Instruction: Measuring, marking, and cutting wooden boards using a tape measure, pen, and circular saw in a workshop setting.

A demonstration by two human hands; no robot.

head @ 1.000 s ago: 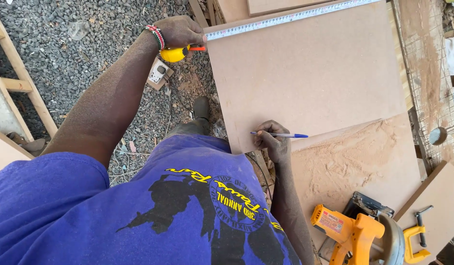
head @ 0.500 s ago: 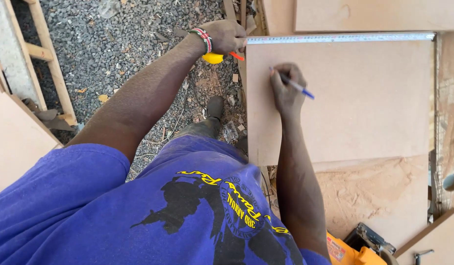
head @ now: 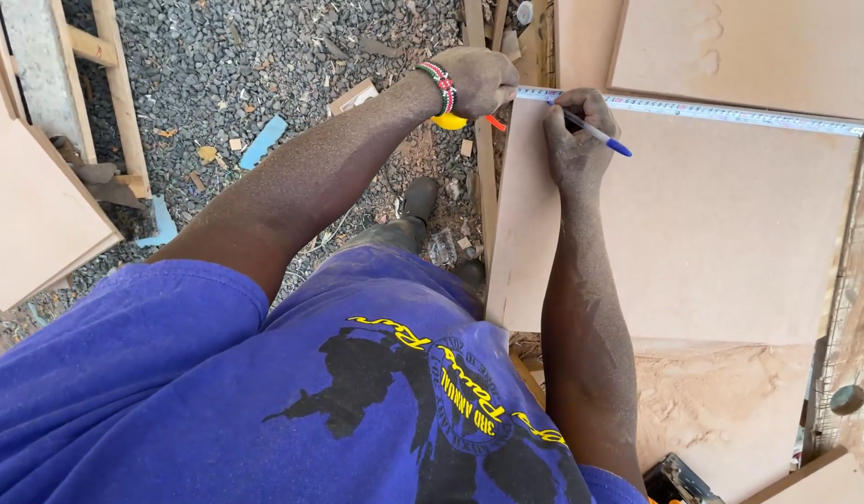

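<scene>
Item: tape measure (head: 451,120), yellow case with a red tab, silver graduated blade (head: 712,112) drawn out along the far edge of a flat tan fibreboard panel (head: 693,243). The case sits under the left hand (head: 479,79), mostly hidden by it, just off the panel's near corner; the blade runs away from that grip to the panel's opposite corner.

Item: pen (head: 595,133), blue cap and pale barrel, pinched in the closed fingers of the right hand (head: 577,140), its tip at the blade just beside the left hand, cap end slanting away over the panel.

Left hand: fingers curled shut over the case, beaded wristband (head: 438,86) at the wrist, arm stretched forward over gravel (head: 264,65).

Right hand: forearm straight along the panel's near side, dusted with sawdust.
</scene>
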